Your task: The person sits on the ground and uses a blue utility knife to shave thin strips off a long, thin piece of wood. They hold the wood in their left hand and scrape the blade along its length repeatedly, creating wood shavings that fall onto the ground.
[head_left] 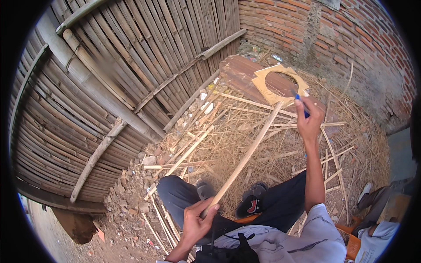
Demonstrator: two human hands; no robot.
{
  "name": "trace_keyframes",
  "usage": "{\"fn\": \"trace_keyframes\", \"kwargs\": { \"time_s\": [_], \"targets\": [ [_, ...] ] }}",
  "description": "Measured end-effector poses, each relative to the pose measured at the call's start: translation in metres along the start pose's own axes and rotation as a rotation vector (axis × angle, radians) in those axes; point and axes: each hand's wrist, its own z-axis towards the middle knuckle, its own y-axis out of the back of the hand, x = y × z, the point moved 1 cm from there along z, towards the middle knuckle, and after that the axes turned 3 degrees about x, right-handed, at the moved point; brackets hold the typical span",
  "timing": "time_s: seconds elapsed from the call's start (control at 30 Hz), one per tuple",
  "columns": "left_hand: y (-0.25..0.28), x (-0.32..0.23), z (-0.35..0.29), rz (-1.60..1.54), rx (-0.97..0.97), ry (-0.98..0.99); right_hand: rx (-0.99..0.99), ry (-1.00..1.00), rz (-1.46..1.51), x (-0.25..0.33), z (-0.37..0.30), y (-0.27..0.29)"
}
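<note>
My left hand [197, 222] is closed round the near end of a long, pale bamboo strip [246, 158]. The strip slants up and away over my lap, its far end near the star-edged ring. My right hand [310, 122] grips a blue-handled knife [297, 96] with its thin tip pointing up and left. It is held just right of the strip's far end. Beyond it lies the flat tan ring [263, 87] with a zigzag outer edge and a round hole, resting on a brown wooden board [239, 73].
A bamboo wall [144, 48] stands on the left, a brick wall [342, 48] at the back right. Loose bamboo strips [335, 164], shavings [237, 140] and rubble [131, 188] cover the ground. Another person's leg [376, 204] shows at the lower right.
</note>
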Motion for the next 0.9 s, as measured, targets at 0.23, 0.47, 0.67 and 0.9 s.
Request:
{"fn": "trace_keyframes", "kwargs": {
  "time_s": [0.23,0.47,0.67,0.9],
  "targets": [
    [0.011,0.03,0.008,-0.178,-0.012,0.128,0.168,0.039,0.04,0.021,-0.032,0.001],
    [-0.031,0.02,0.046,-0.297,-0.077,0.026,0.487,0.194,0.282,0.109,-0.121,-0.022],
    [-0.039,-0.004,0.057,-0.157,-0.153,-0.113,0.505,0.247,0.293,0.118,-0.133,-0.022],
    [-0.031,-0.013,0.05,-0.019,-0.178,-0.153,0.421,0.206,0.247,0.1,-0.123,-0.024]
  ]
}}
